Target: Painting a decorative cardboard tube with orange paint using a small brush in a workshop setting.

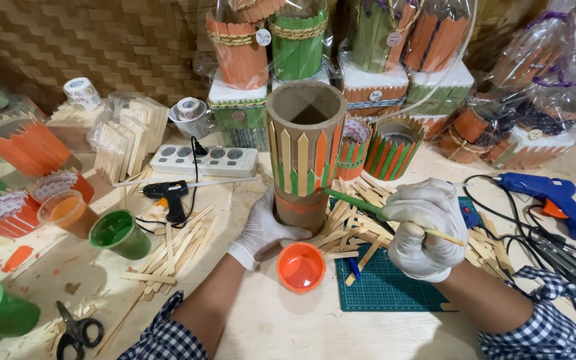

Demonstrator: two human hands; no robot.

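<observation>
Left hand [265,230]: closed round tube [305,150], held upright | right hand [421,230]: brush [395,220] gripped, tip at tube | paint cup [301,267] below

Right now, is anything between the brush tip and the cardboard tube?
Nothing visible. The right hand holds the brush, whose green end reaches the cardboard tube with no object between. The left hand steadies the tube's base; the orange paint cup sits lower, in front.

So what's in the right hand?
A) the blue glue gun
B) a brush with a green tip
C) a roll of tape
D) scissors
B: the right hand grips a thin brush, its green tip touching the tube that the left hand steadies.
</observation>
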